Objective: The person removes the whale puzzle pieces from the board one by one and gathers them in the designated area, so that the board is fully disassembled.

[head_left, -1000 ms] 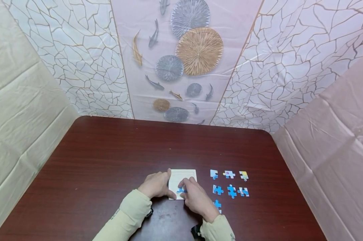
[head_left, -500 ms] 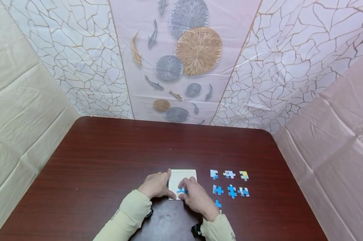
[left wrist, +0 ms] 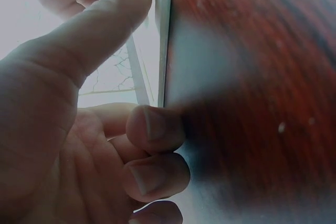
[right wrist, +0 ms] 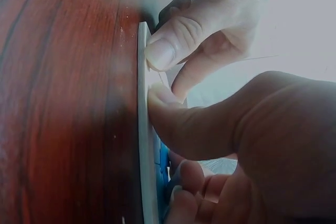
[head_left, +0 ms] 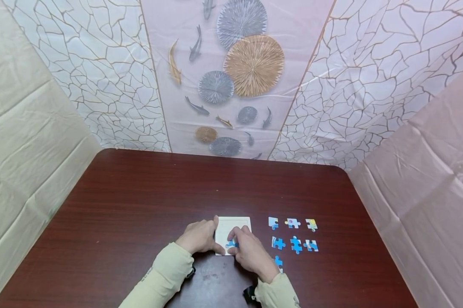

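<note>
A small white square puzzle board (head_left: 231, 222) lies flat on the table. My left hand (head_left: 198, 236) grips its left side, the thumb (left wrist: 113, 17) resting on the near left corner. Over the board's near right part, my right hand (head_left: 251, 253) has thumb and fingers bent around a blue puzzle piece (head_left: 231, 244). From the right wrist, the piece (right wrist: 164, 158) shows as a blue strip against the board's face, beside the curled fingers. Most of it is hidden by the hand, so I cannot tell whether it sits flush.
Loose jigsaw pieces lie in rows to the right of the board, among them a yellow-patterned piece (head_left: 311, 224), a blue piece (head_left: 296, 244) and another (head_left: 278, 260) close to the right wrist. The dark red table (head_left: 139, 192) meets patterned cloth walls at the back and sides.
Little differs. The right hand's fingers and thumb shift very slightly about the blue puzzle piece; the left hand and the board stay where they were.
</note>
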Motion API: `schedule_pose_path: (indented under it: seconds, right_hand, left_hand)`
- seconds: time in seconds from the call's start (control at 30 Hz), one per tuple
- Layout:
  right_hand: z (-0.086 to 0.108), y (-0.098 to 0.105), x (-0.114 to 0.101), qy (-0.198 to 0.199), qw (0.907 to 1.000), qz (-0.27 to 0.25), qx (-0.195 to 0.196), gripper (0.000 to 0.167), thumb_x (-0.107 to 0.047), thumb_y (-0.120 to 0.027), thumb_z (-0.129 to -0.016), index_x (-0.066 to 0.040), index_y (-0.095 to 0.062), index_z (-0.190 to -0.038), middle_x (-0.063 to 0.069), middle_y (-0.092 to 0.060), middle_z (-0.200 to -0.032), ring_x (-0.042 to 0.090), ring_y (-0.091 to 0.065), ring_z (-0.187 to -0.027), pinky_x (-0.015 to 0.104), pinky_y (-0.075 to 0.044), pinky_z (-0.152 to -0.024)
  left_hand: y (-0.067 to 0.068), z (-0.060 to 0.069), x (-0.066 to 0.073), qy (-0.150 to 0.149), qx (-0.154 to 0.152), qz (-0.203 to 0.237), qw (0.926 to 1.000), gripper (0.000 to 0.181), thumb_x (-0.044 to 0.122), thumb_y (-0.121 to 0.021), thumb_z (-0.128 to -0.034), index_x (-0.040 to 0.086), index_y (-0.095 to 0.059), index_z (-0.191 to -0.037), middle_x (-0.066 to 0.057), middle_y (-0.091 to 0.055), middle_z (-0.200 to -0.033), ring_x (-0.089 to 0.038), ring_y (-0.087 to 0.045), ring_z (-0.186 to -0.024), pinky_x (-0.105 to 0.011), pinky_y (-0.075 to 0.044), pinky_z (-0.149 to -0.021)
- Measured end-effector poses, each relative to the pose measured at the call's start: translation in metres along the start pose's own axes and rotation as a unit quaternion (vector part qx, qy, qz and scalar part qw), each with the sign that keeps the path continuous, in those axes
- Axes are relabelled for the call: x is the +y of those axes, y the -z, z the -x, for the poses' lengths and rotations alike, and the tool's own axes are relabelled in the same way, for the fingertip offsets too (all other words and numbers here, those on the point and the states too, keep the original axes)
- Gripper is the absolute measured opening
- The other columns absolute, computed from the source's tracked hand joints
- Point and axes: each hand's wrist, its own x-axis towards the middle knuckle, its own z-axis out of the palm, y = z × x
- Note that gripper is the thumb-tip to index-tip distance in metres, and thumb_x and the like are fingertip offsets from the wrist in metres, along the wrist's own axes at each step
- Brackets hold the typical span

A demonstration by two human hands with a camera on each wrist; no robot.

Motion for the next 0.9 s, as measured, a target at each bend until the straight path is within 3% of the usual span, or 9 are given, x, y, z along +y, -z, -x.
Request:
schedule_pose_path:
  seconds: [0.47,0.9]
  right_hand:
    - [-0.0008,0.0028,-0.0017,-0.004,0.9998,0.003,-0.019,0.020,-0.010,-0.070,-0.088,-0.013,-0.055,-0.102,0.001,-0.043,-0.088,0.010,-0.045,-0.067,0.028,-0.043,-0.064]
    - [-0.0003,0.0057,-0.0007,-0.019,0.9983,-0.036,-0.042,0.020,-0.020,-0.068,-0.091,-0.013,-0.054,-0.103,0.005,-0.041,-0.095,0.011,-0.048,-0.068,0.029,-0.045,-0.069]
  left_hand:
    - [0.0006,-0.0006,0.0003,0.000,-0.002,0.005,1.0000,0.112,0.058,-0.085,-0.0594,-0.005,-0.043,-0.142,-0.016,-0.070,-0.097,-0.023,-0.064,-0.077,-0.037,-0.048,-0.064]
    - [0.0003,-0.0013,0.0002,0.002,-0.015,0.003,0.9999,0.114,0.059,-0.084,-0.0614,-0.004,-0.040,-0.145,-0.016,-0.070,-0.099,-0.021,-0.063,-0.078,-0.036,-0.048,-0.064]
